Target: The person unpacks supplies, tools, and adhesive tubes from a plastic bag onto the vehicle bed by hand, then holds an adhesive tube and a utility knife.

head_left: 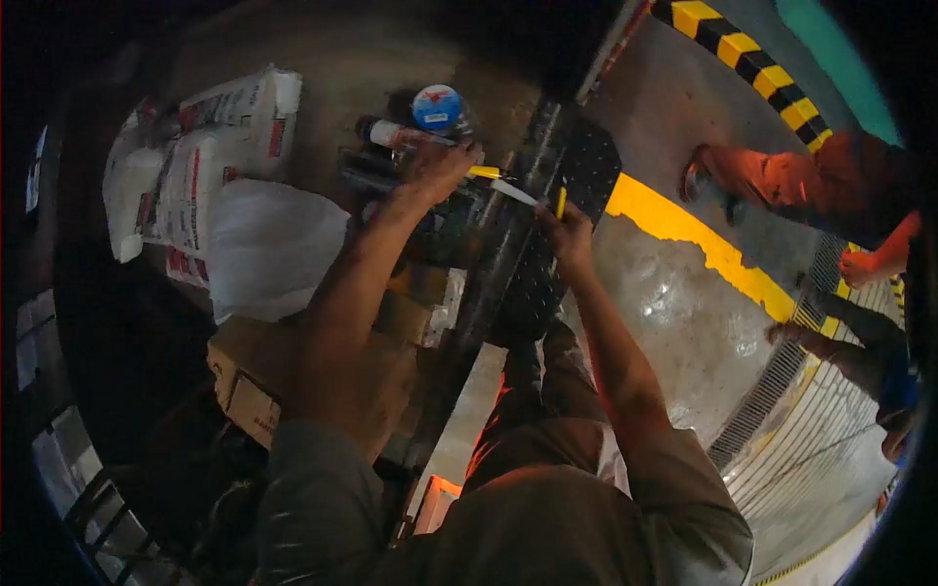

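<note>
My left hand [445,173] is closed around a slim yellow piece [484,172] whose end sticks out to the right. A pale, narrow, blade-like strip [514,191] runs from near that yellow end toward my right hand [569,234]. The fingers of my right hand are closed on a short yellow stick [561,202] that points upward. Whether the pale strip joins either yellow piece I cannot tell. Just beyond my left hand lie a bottle-like container [391,133] with a white-and-red label and a round tub with a blue lid [436,106].
White printed sacks [200,186] and a white sheet [274,249] lie at left, above a cardboard box [249,400]. A dark metal beam [489,278] runs beside me. At right are another person's leg [767,179], a yellow floor line [703,244] and a floor grate [747,425].
</note>
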